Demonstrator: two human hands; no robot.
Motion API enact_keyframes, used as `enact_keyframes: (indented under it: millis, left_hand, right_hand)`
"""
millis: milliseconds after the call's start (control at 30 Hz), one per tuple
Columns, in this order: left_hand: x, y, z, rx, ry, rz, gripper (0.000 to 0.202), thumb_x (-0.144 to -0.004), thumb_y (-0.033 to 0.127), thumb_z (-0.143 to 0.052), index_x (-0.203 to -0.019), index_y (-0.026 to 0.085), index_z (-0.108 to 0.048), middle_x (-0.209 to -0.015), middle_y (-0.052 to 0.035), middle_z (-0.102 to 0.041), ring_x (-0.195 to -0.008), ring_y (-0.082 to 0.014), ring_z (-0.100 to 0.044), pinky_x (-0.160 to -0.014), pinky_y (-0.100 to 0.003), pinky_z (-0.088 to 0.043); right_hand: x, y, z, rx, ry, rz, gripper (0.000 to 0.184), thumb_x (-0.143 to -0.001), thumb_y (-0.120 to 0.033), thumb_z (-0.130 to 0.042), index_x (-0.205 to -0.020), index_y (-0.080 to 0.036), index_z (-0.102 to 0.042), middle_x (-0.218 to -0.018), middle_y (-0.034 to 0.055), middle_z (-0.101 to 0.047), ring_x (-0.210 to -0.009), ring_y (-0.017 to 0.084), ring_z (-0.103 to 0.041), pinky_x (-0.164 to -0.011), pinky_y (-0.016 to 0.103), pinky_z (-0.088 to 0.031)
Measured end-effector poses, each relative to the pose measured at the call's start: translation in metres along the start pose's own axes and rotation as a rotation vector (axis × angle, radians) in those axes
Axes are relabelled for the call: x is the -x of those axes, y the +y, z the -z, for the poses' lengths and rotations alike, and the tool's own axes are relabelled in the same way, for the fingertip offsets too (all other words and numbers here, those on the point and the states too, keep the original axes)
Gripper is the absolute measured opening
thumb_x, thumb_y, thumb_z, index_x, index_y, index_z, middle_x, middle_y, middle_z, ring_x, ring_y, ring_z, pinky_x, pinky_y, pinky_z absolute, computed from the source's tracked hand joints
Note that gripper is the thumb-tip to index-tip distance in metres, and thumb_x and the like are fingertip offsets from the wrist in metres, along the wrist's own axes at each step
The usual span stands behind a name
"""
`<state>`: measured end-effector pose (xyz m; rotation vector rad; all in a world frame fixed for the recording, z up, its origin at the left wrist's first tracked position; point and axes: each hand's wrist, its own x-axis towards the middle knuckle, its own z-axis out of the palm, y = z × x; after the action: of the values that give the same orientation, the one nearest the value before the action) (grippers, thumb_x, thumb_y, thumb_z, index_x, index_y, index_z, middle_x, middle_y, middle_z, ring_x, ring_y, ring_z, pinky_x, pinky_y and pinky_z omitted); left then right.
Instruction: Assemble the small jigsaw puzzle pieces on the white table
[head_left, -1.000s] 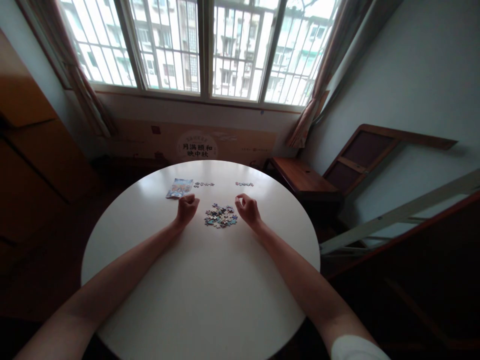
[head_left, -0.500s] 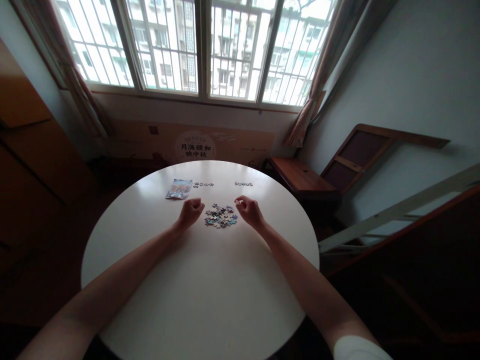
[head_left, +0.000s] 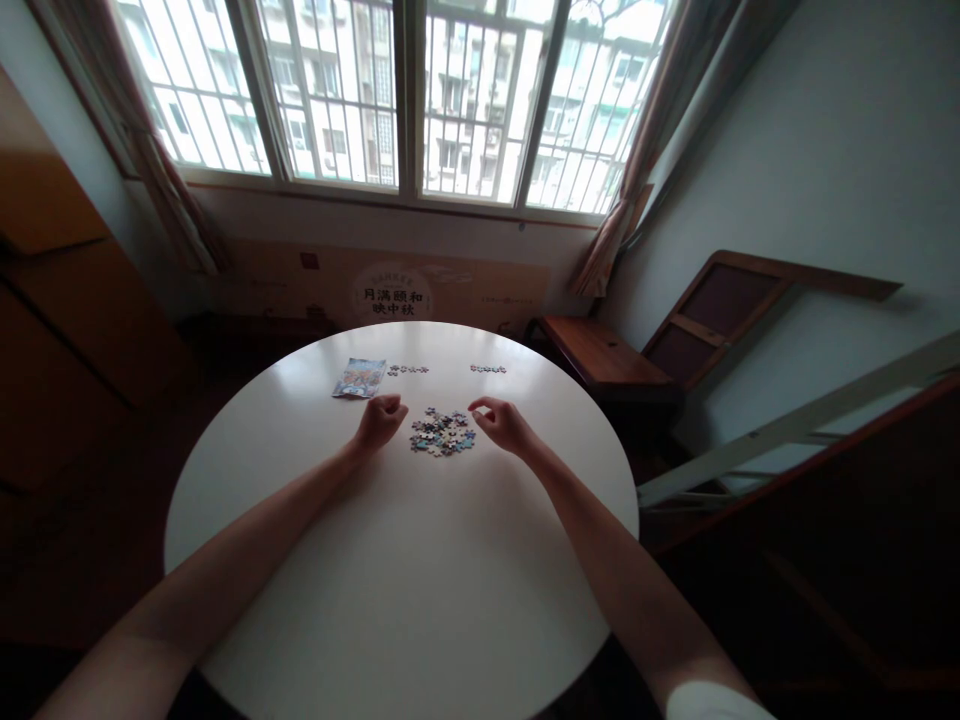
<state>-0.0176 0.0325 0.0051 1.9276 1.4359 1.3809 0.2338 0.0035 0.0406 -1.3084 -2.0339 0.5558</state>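
A loose heap of jigsaw puzzle pieces (head_left: 442, 434) lies on the white round table (head_left: 420, 580), between my two hands. On the left of the heap, my left hand (head_left: 381, 421) rests curled into a fist, and whatever it may hold is hidden. My right hand (head_left: 501, 424) is at the heap's right edge. Its index finger points left toward the pieces, a little apart from the thumb, and no piece shows between them. Beyond the hands lie a row of joined pieces (head_left: 409, 370) and a shorter joined strip (head_left: 488, 369).
A printed picture sheet or packet (head_left: 360, 378) lies beyond my left hand. Past the table stand a wooden bench (head_left: 600, 350) on the right and a long printed box or panel (head_left: 465, 285) under the barred window. A cabinet (head_left: 52, 330) is at the left.
My right index finger has straightened out a little toward the heap and parted from the thumb. My left fist and the puzzle pieces look the same.
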Motion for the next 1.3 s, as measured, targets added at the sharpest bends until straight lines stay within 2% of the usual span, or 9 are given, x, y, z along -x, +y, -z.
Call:
enact_keyframes:
  millis: [200, 367, 467, 667, 833, 967, 1133, 1300]
  left_hand:
    - [0.003, -0.004, 0.001, -0.011, -0.17, -0.069, 0.026, -0.066, 0.022, -0.045, -0.051, 0.019, -0.024, -0.049, 0.0061, -0.023, -0.048, -0.0057, -0.022, -0.047, -0.021, -0.016]
    - [0.009, -0.001, 0.001, 0.001, -0.345, -0.069, 0.021, -0.074, 0.031, -0.051, -0.061, 0.015, -0.046, -0.046, 0.008, -0.029, -0.044, -0.0046, -0.024, -0.045, -0.018, -0.016]
    - [0.01, -0.001, 0.002, -0.021, -0.399, -0.102, 0.02, -0.076, 0.033, -0.052, -0.071, 0.013, -0.055, -0.045, 0.009, -0.028, -0.043, -0.0042, -0.023, -0.045, -0.018, -0.015]
    - [0.009, -0.005, 0.0, -0.046, -0.399, -0.124, 0.025, -0.079, 0.034, -0.051, -0.08, 0.012, -0.061, -0.046, 0.0086, -0.029, -0.043, -0.005, -0.024, -0.045, -0.018, -0.016]
    - [0.01, 0.0, 0.001, -0.201, -0.368, -0.175, 0.027, -0.081, 0.034, -0.048, -0.086, 0.014, -0.066, -0.045, 0.0076, -0.031, -0.043, -0.0062, -0.028, -0.046, -0.019, -0.019]
    - [0.011, 0.009, 0.003, -0.336, -0.394, -0.231, 0.029, -0.082, 0.031, -0.046, -0.097, 0.017, -0.067, -0.046, 0.0061, -0.04, -0.044, -0.0078, -0.035, -0.049, -0.02, -0.023]
    - [0.013, 0.016, 0.006, -0.399, -0.407, -0.284, 0.031, -0.084, 0.03, -0.043, -0.102, 0.019, -0.065, -0.051, 0.004, -0.049, -0.047, -0.0095, -0.041, -0.052, -0.021, -0.027]
    - [0.014, 0.014, 0.006, -0.395, -0.404, -0.287, 0.022, -0.08, 0.026, -0.045, -0.088, 0.018, -0.065, -0.053, 0.0028, -0.051, -0.046, -0.0096, -0.041, -0.051, -0.021, -0.025]
  right_hand:
    - [0.002, 0.001, -0.004, 0.027, -0.117, 0.006, 0.029, -0.081, -0.029, -0.051, -0.1, -0.012, -0.065, -0.049, -0.006, -0.041, -0.045, 0.006, -0.031, -0.05, 0.02, -0.026]
    - [0.004, 0.003, -0.008, 0.025, -0.168, 0.013, 0.032, -0.08, -0.031, -0.054, -0.103, -0.012, -0.064, -0.049, -0.0072, -0.038, -0.045, 0.006, -0.029, -0.05, 0.019, -0.024]
    - [0.005, 0.004, -0.009, 0.01, -0.187, 0.014, 0.032, -0.08, -0.032, -0.054, -0.102, -0.012, -0.064, -0.049, -0.0073, -0.038, -0.046, 0.006, -0.028, -0.05, 0.019, -0.023]
    - [0.003, 0.005, -0.012, 0.009, -0.202, 0.014, 0.032, -0.082, -0.032, -0.053, -0.103, -0.012, -0.065, -0.05, -0.0067, -0.039, -0.047, 0.006, -0.028, -0.05, 0.019, -0.023]
    - [0.005, 0.003, -0.013, 0.017, -0.209, 0.047, 0.033, -0.083, -0.032, -0.051, -0.105, -0.012, -0.065, -0.052, -0.0056, -0.042, -0.047, 0.006, -0.029, -0.051, 0.02, -0.025]
    - [0.006, 0.0, -0.013, 0.038, -0.212, 0.049, 0.034, -0.083, -0.03, -0.05, -0.107, -0.011, -0.064, -0.053, -0.0045, -0.044, -0.048, 0.007, -0.031, -0.051, 0.02, -0.026]
    - [0.004, 0.002, -0.012, 0.014, -0.198, 0.029, 0.033, -0.084, -0.026, -0.045, -0.106, -0.01, -0.064, -0.055, -0.0031, -0.048, -0.048, 0.007, -0.031, -0.052, 0.02, -0.027]
    - [0.003, 0.005, -0.008, -0.029, -0.236, 0.02, 0.033, -0.082, -0.024, -0.046, -0.107, -0.011, -0.063, -0.053, -0.005, -0.043, -0.047, 0.006, -0.029, -0.049, 0.019, -0.025]
